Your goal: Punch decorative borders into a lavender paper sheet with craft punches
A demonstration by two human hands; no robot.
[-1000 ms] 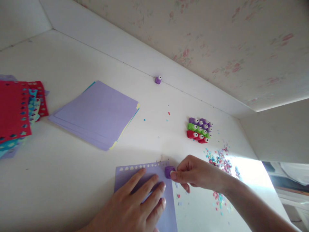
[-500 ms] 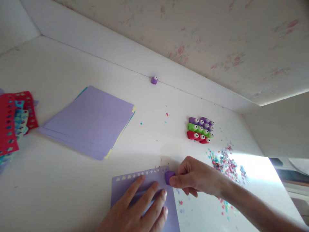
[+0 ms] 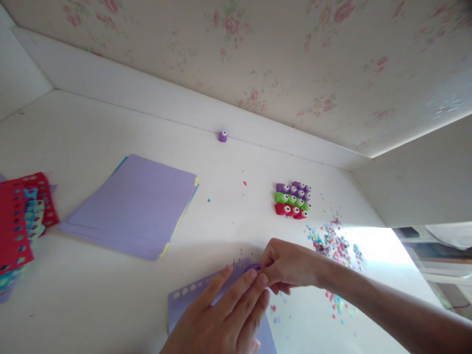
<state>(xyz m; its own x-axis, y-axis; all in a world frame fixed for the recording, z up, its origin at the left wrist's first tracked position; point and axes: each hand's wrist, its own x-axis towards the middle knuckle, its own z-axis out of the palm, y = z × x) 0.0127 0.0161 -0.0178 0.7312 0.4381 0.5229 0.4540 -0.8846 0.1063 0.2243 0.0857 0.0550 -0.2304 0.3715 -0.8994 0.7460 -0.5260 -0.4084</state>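
Note:
A light purple sheet of paper lies at the near edge of the view, with a row of punched shapes along its top edge. My left hand is spread over the sheet, fingers stretched out. Its fingertips reach the purple craft punch at the sheet's top right corner. My right hand is closed around this punch from the right, and the fingers of both hands hide most of it.
A stack of purple paper lies at left, beside punched red sheets. Purple, green and red punches stand grouped at right. One purple punch is by the wall. Confetti is scattered at right.
My left hand has slid up and right, its fingertips now at the punch and my right hand. The punch stays at the sheet's corner. The view has tilted slightly.

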